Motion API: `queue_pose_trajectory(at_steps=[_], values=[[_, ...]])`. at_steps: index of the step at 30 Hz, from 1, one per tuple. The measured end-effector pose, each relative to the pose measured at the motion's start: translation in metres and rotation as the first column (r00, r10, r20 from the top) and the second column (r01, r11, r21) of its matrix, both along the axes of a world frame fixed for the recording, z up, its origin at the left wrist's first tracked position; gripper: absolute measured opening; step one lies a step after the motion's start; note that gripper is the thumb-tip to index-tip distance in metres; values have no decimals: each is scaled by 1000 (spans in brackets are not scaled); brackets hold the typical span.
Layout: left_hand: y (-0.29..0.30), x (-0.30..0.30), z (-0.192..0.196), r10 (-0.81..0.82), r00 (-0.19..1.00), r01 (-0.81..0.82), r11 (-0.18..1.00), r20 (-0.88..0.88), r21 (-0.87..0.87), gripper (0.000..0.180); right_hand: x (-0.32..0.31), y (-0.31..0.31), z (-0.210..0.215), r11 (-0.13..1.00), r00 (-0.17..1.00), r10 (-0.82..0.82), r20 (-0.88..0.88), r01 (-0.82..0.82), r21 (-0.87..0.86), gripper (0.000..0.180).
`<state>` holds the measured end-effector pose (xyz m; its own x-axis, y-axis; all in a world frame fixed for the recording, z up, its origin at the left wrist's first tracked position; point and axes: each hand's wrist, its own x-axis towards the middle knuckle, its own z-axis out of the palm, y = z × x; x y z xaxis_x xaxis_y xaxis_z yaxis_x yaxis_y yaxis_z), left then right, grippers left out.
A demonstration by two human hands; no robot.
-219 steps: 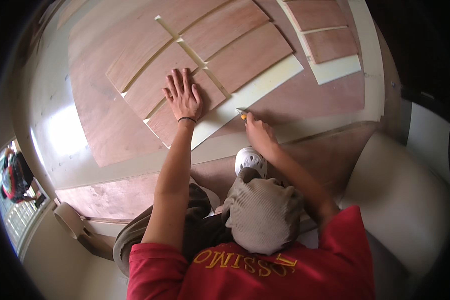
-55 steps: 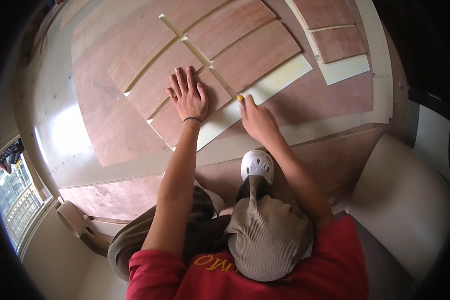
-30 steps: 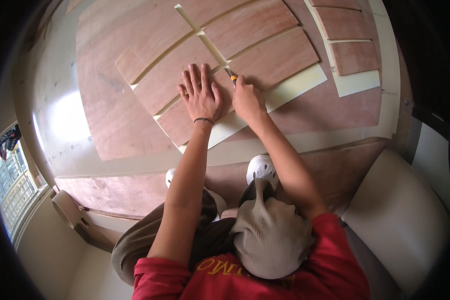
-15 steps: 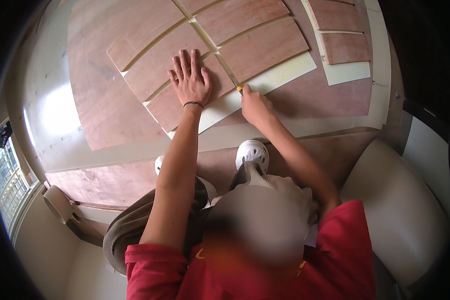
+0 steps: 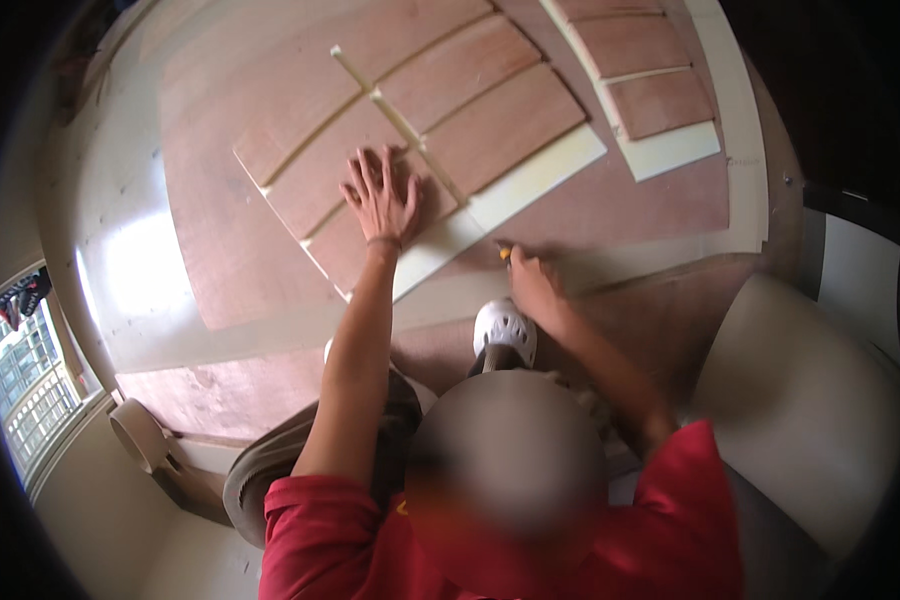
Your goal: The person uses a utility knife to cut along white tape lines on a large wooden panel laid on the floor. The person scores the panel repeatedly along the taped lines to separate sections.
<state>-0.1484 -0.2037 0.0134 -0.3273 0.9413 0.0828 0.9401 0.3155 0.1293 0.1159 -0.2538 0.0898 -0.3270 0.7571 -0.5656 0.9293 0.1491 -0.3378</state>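
Note:
My left hand point(image 5: 381, 212) lies flat with fingers spread on a reddish-brown wood panel point(image 5: 350, 135), one of several set in two rows. Beneath the panels is a cream sheet point(image 5: 545, 172), which shows as a strip along their near edge and in the narrow gaps between them. My right hand point(image 5: 538, 288) is closed around a utility knife point(image 5: 505, 254) with a yellow part near its blade. The knife tip is just off the near edge of the cream sheet, over the larger brown board point(image 5: 610, 220).
At the right, another cream strip point(image 5: 675, 152) carries a column of similar panels point(image 5: 660, 102). White shoes point(image 5: 505, 328) stand at the near edge of the work surface. A large curled pale sheet point(image 5: 800, 400) leans at the right, and a window point(image 5: 35, 355) is at the far left.
My right hand has drawn the knife back toward me and to the right, out of the gap between the panel rows. My left hand stays pressed on the panels. The whole view has shifted slightly.

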Motion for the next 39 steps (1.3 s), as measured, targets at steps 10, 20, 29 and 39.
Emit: queue_pose_trajectory(at_steps=[10,20,29,39], values=[[1,24,51,-268,949,287,953,166,-99,110,13,-12,-6,876,851,-417,-319,470,108,36],[-29,-40,29,-486,869,495,855,95,-154,110,-13,49,-78,617,545,-704,-455,787,-12,35],[-94,-182,50,-710,694,680,591,121,-433,103,3,18,-40,771,609,-578,-544,626,-118,29],[-121,-195,51,-298,954,160,631,-46,-759,92,-47,35,-29,935,838,-314,-446,355,9,30]])
